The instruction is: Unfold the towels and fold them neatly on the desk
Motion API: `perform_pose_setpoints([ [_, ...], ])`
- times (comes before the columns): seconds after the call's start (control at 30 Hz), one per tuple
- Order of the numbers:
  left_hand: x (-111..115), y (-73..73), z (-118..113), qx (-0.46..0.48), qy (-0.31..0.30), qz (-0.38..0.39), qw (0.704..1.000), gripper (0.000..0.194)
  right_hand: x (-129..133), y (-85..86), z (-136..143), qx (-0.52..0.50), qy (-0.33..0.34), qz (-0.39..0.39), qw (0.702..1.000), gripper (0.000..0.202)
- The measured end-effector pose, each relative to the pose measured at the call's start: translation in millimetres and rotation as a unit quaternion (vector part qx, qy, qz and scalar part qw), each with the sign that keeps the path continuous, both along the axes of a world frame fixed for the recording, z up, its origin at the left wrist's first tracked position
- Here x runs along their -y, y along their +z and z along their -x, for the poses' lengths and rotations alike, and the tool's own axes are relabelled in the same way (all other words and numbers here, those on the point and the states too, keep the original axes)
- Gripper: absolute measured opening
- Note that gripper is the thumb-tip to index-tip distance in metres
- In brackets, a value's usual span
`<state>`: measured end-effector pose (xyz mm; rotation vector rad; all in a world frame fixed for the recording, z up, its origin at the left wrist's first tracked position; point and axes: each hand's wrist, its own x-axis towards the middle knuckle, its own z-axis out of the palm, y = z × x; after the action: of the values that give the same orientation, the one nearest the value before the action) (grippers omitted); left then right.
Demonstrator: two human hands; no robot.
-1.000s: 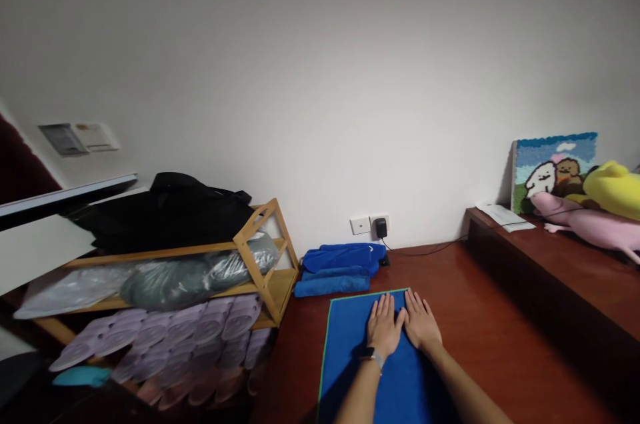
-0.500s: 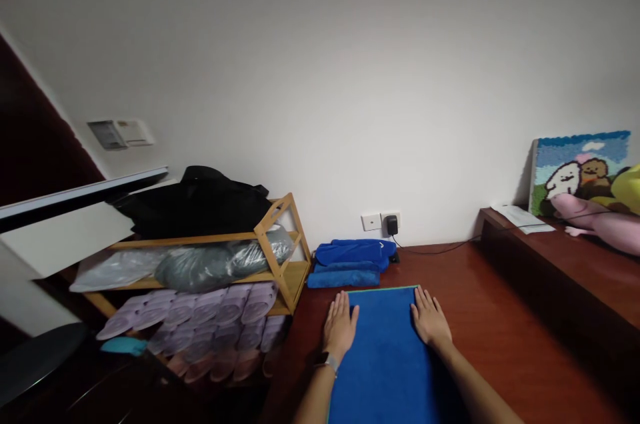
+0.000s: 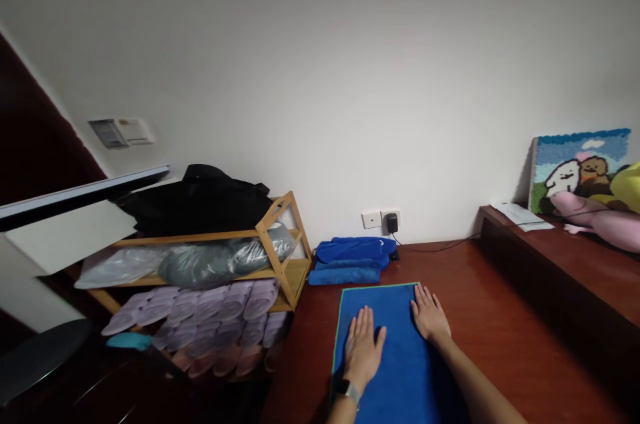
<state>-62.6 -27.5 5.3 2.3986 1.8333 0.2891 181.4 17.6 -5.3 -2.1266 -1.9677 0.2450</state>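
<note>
A blue towel (image 3: pixel 395 357) with a green edge lies spread flat on the reddish-brown wooden table (image 3: pixel 500 317); its near end runs out of view. On the towel's left part rests my left hand (image 3: pixel 364 347), palm down, fingers stretched out, a watch on its wrist. My right hand (image 3: pixel 431 315) lies flat over the towel's far right corner, fingers slightly spread. Neither hand grips anything. Beyond the towel, toward the wall, are folded or rolled blue towels (image 3: pixel 345 275) with another blue cloth (image 3: pixel 355 249) behind them.
To the left stands a wooden rack (image 3: pixel 280 251) with a black bag (image 3: pixel 200 204), plastic-wrapped bundles and several purple slippers (image 3: pixel 220 304). A black plug (image 3: pixel 392 223) sits in the wall socket. A raised ledge (image 3: pixel 545 264) on the right holds a pink plush toy (image 3: pixel 605 224) and a dog picture (image 3: pixel 575 167).
My left hand has moved from the towel's far left corner inward and nearer to me, uncovering that corner and the left edge. My right hand has stayed at its corner.
</note>
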Motion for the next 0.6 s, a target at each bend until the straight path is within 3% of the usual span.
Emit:
perform_pose_setpoints([
  [0.1,7.0,0.2,55.5,-0.017,0.075,0.001,0.997,0.076,1.2,0.7,0.3,-0.001,0.001,0.002,1.000,0.070],
  [0.2,16.4,1.0,80.8,-0.023,0.094,0.001,0.995,0.077,1.7,4.9,0.8,0.005,0.000,0.009,1.000,0.070],
  [0.4,19.9,2.8,76.9,-0.023,0.077,-0.015,0.997,0.072,14.5,19.1,-1.2,-0.020,0.003,-0.001,1.000,0.067],
  [0.6,16.5,1.2,77.2,-0.013,0.073,-0.016,0.997,0.073,79.0,8.4,-3.2,-0.033,0.008,0.002,0.999,0.069],
])
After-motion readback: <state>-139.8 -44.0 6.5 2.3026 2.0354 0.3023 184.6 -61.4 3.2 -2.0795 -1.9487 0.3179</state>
